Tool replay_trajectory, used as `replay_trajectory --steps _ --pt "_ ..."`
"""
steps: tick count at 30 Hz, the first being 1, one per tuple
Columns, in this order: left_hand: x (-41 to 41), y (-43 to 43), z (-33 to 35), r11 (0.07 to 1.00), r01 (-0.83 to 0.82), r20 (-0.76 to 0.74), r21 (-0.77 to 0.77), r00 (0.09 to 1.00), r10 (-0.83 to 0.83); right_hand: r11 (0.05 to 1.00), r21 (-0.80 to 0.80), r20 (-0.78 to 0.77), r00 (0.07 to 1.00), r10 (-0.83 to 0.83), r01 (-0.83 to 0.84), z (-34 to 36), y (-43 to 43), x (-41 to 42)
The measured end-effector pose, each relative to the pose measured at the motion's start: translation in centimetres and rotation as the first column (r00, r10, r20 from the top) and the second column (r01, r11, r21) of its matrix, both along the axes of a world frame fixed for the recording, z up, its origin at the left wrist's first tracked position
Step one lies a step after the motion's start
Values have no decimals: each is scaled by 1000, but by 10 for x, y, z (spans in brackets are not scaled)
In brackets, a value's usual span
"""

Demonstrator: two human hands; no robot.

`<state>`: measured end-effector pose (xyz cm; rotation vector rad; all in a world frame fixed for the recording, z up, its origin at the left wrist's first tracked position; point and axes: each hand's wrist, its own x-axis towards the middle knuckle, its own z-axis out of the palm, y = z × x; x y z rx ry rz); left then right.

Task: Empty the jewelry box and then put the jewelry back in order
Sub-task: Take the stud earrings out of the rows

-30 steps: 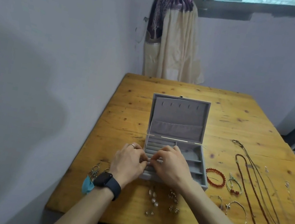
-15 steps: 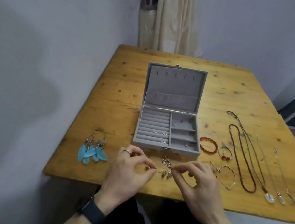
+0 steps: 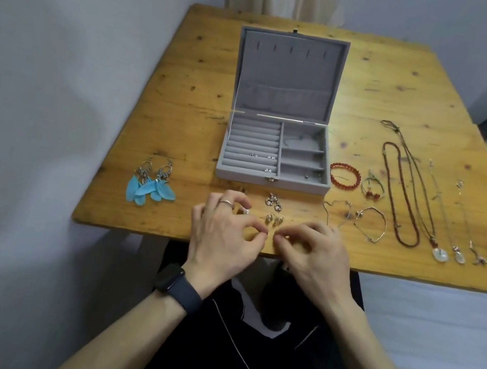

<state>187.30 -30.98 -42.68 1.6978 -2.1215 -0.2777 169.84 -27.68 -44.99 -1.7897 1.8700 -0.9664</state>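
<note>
Box (image 3: 243, 176) sits open at the table's (image 3: 191, 103) centre, its lid (image 3: 288, 72) upright at 12 o'clock. Three pairs of studs (image 3: 254, 154) sit in the ring rolls on its left side. The compartments on the right hold one tiny item that is too small to name.

At 6 o'clock of the box, over the table's near edge, both hands meet fingertip to fingertip. The left hand (image 3: 224, 233), with a ring (image 3: 226, 203) and a watch (image 3: 177, 286), pinches a silver bit (image 3: 266, 235) between thumb and forefinger, its other fingers curled. The right hand (image 3: 317, 256) has thumb and forefinger closed together just at 3 o'clock of that bit. I cannot tell what it holds.

Between hands and box lie silver earrings (image 3: 274, 204) and a pearl (image 3: 245, 211). Feather earrings (image 3: 150, 189) lie at 8 o'clock of the box. At 3 o'clock lies a red bracelet (image 3: 344, 176), then a corded one (image 3: 372, 187), and bangles (image 3: 371, 226) at 4 o'clock. Necklaces (image 3: 403, 193) stretch out beyond them.
</note>
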Motion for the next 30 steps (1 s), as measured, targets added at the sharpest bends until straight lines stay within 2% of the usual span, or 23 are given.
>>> replay_trajectory --steps 21,27,30 --pt "4 -3 -1 997 69 -19 26 997 -69 999 -20 -6 999 -41 41 -1 7 1" --pt "14 -11 7 995 97 -19 12 995 -97 1000 19 27 1000 -11 11 5 6 -2" --pt "20 -24 16 995 93 -86 -24 992 -94 1000 20 128 992 -9 6 14 4 -3"
